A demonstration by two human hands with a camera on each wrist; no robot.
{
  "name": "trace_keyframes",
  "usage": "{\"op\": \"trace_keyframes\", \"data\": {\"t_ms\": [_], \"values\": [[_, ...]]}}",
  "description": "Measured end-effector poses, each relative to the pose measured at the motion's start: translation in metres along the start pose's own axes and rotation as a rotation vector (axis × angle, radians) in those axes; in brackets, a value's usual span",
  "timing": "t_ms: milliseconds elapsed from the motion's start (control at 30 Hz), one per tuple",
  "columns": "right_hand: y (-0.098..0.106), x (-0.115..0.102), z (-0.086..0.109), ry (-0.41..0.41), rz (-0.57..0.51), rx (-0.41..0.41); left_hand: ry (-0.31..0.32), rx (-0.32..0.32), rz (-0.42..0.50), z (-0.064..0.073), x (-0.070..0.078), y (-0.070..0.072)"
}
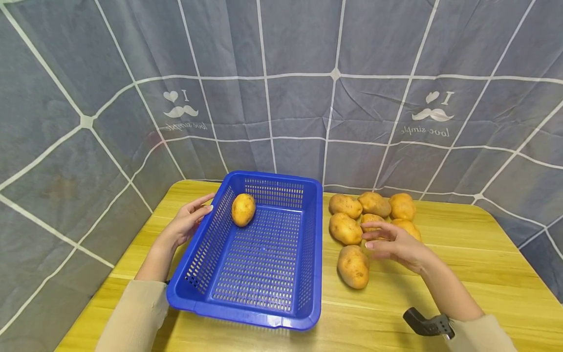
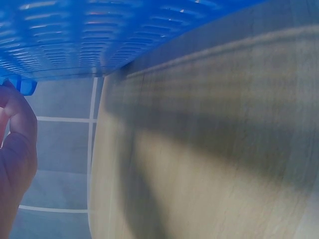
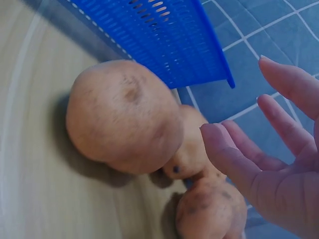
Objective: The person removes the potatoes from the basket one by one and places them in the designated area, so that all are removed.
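A blue plastic basket with slotted walls stands on the table, one potato lying inside near its far left corner. At the basket's left rim, my left hand holds on with thumb and fingers; only part of that hand shows at the edge of the left wrist view. My right hand hovers over the loose potatoes to the right, fingers spread and nothing between them. Closest to it lies the front potato, also large in the right wrist view as a brown potato, apart from the fingers.
Several more potatoes are grouped right of the basket, some partly hidden by the right hand. The wooden table meets a grey curtain with white lines at its back and left. A black band is on the right wrist.
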State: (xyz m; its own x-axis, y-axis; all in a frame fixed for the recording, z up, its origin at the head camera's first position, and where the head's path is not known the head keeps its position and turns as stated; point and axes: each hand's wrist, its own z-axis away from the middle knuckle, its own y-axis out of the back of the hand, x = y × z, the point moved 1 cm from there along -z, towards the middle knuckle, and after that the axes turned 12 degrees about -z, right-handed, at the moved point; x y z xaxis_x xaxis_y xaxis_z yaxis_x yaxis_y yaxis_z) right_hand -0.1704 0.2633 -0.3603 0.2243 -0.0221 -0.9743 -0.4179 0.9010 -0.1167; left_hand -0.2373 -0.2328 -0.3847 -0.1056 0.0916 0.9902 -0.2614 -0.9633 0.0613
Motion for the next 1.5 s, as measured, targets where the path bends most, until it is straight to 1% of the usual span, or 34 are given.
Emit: {"op": "trace_keyframes", "data": {"t_ms": [167, 333, 500, 567, 733, 933, 1000, 1167, 1500], "values": [[-0.004, -0.008, -0.007, 0.019, -0.022, 0.001, -0.007, -0.004, -0.005, -0.001, 0.001, -0.001], [-0.009, -0.015, -0.016, 0.019, -0.031, 0.002, -0.007, -0.009, -0.001, -0.001, 0.001, -0.001], [-0.021, -0.024, -0.025, 0.023, -0.051, -0.007, -0.013, 0.0, -0.018, -0.002, 0.0, 0.0], [-0.025, -0.027, -0.029, 0.029, -0.063, -0.017, -0.014, -0.002, -0.014, -0.002, 0.0, 0.0], [-0.036, -0.032, -0.041, 0.011, -0.078, -0.021, -0.018, -0.015, -0.002, -0.002, -0.001, 0.0], [-0.05, -0.039, -0.055, 0.005, -0.081, -0.02, -0.014, -0.012, -0.006, -0.001, -0.001, 0.001], [-0.054, -0.042, -0.06, 0.005, -0.09, -0.023, -0.008, -0.007, 0.006, -0.001, -0.001, 0.0], [-0.064, -0.049, -0.073, 0.005, -0.092, -0.035, -0.003, -0.003, 0.023, 0.0, 0.0, -0.001], [-0.086, -0.062, -0.097, -0.005, -0.068, -0.053, 0.0, -0.002, 0.014, 0.001, 0.001, 0.0]]}}
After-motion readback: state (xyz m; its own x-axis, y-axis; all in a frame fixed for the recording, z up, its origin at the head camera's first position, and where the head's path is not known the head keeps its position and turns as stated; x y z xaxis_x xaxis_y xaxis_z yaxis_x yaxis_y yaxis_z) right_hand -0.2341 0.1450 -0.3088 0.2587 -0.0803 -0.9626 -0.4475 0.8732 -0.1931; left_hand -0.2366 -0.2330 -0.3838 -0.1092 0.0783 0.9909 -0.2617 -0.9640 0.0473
